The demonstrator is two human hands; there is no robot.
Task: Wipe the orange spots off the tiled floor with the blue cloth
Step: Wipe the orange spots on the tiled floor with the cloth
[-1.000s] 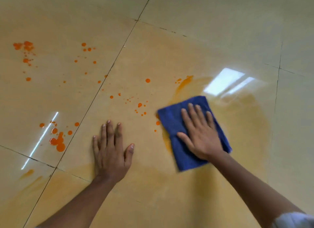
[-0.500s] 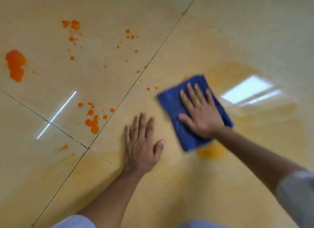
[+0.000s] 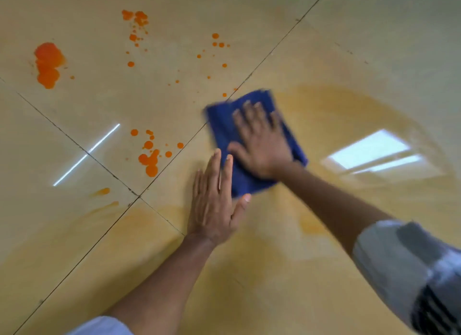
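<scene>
Blue cloth (image 3: 252,145) lies flat on the glossy tiled floor (image 3: 324,35), its far corner on a grout line, over a wide pale orange smear (image 3: 349,105). Right hand (image 3: 262,145), motion-blurred, fingers spread, palm flat on the cloth, pressing not gripping. Left hand (image 3: 215,205) open, palm down on the bare tile just beside the cloth's near edge; fingertips and thumb tip touch or overlap that edge. Big orange blotch (image 3: 47,65) far left, well apart from the cloth. Cluster of orange spots (image 3: 149,155) left of the cloth across the grout line. Smaller drops (image 3: 217,44) beyond it.
</scene>
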